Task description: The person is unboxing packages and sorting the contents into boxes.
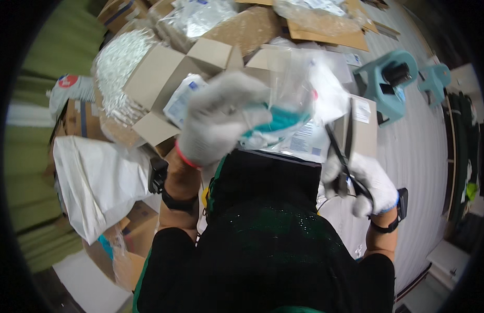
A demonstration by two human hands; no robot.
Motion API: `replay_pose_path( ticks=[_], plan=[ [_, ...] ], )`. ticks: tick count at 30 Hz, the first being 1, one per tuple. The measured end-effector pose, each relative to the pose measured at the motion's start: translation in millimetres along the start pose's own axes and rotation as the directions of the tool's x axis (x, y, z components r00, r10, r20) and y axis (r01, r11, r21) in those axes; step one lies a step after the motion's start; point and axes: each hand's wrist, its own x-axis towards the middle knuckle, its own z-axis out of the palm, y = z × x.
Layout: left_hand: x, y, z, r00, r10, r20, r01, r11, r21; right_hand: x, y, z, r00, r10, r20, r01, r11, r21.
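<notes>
My left hand (216,122), in a pale work glove and blurred by motion, is closed on the edge of a clear plastic bag (286,86). Something teal (283,120) shows through or behind the bag's film. To the right, my gloved right hand (364,182) grips a pair of black scissors (338,148). Their long blades are spread apart and point up, just right of the bag. Below the bag lies a flat clear packet with a printed white label (307,142). A white and blue packet (184,99) stands in an open carton beside my left hand.
Open cardboard boxes (161,78) stand ahead on the left, next to a big bag of white strands (122,73). A white sack (98,182) lies at left. Teal machines or stands (385,86) are on the right. A closed carton (364,125) sits behind the scissors.
</notes>
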Motion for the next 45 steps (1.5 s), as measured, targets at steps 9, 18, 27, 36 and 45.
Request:
replay_pose_path(
  ticks=[9,18,27,36,45],
  plan=[
    [-5,16,-144,0.898,0.425,0.115,0.023,-0.307,0.951,45,28,-3,0.864,-0.075,-0.497,-0.179,0.878,-0.443],
    [-92,-260,-172,0.649,-0.742,-0.168,0.316,0.062,0.947,57,44,-10,0.876,0.038,-0.480,-0.268,0.867,-0.420],
    [-26,-123,-141,0.754,-0.183,-0.631,0.627,0.489,0.607,45,58,-10,0.802,-0.073,-0.593,-0.110,0.958,-0.267],
    [31,-95,76,0.888,-0.451,-0.089,0.434,0.760,0.484,41,67,-6,0.803,-0.137,-0.581,0.053,0.986,-0.160],
    [27,-205,117,0.499,-0.845,-0.191,0.795,0.358,0.490,37,83,-6,0.779,-0.144,-0.611,0.069,0.987,-0.144]
  ],
)
